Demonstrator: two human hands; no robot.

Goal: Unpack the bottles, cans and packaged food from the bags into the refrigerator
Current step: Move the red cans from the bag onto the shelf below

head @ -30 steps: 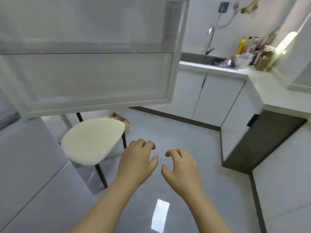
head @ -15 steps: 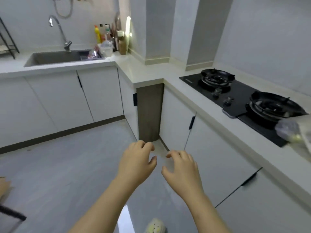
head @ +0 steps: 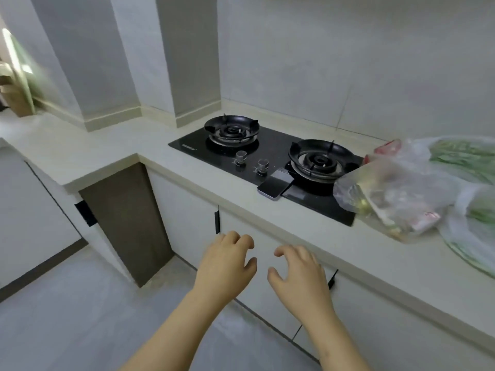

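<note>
Clear plastic bags lie on the countertop at the right. The nearest bag [head: 393,194] holds packaged food with red and white wrappers. Behind it a larger bag [head: 466,159] holds green vegetables. My left hand [head: 225,261] and my right hand [head: 300,274] hover side by side in front of the lower cabinets, fingers loosely curled, holding nothing. Both hands are well below and to the left of the bags. The refrigerator is out of view.
A black two-burner gas hob [head: 270,156] sits in the cream countertop [head: 107,145]. A phone [head: 276,184] lies on the hob's front edge. White cabinet doors [head: 187,218] run under the counter. Grey tiled floor [head: 67,317] spreads at the lower left.
My view has swung right, from the open refrigerator door and stool, past the sink, to the hob and the bags. Both hands keep the same empty pose before me.
</note>
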